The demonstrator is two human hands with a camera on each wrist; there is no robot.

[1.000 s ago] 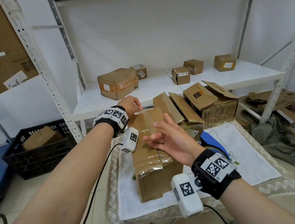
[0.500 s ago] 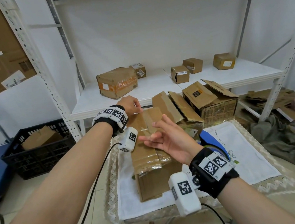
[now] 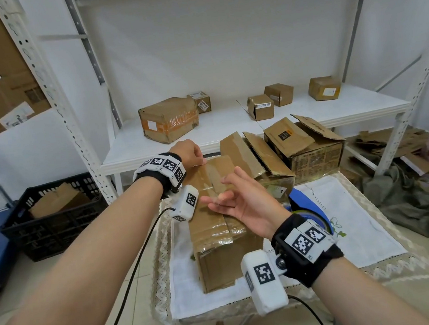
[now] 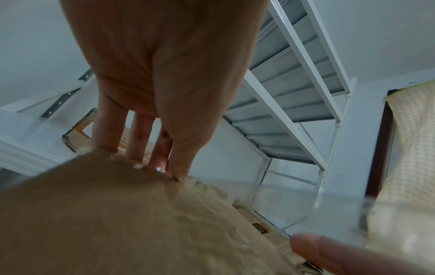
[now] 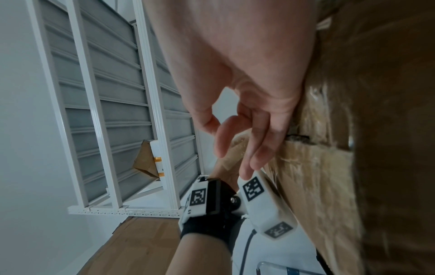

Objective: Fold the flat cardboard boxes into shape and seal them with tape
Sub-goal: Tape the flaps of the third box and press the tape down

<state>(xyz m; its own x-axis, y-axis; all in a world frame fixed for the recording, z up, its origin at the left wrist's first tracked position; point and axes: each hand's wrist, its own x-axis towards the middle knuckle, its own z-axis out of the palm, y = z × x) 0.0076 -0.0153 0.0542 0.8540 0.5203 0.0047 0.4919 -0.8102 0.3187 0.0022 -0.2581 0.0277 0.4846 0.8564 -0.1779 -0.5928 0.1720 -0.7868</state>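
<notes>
A brown cardboard box (image 3: 218,245) stands folded on the cloth-covered table (image 3: 351,229), with old tape across its top. My left hand (image 3: 189,153) is at the box's far top edge. In the left wrist view its fingers (image 4: 139,135) and thumb pinch the end of a clear tape strip (image 4: 282,189) against that edge. The strip runs from there toward my right hand (image 3: 229,201), which hovers over the box top with loose, spread fingers. I cannot tell whether the strip sticks to them. A blue tape dispenser (image 3: 307,202) lies on the cloth behind my right wrist.
Behind the table lean flat cardboard pieces (image 3: 247,155) and an open box (image 3: 311,147). The white shelf (image 3: 131,151) carries several sealed boxes (image 3: 169,119). A black crate (image 3: 53,225) sits on the floor at left. Cardboard scraps (image 3: 408,144) lie at right.
My right hand has drifted left and slightly up over the box top, its fingers spreading. My left hand stays at the far edge.
</notes>
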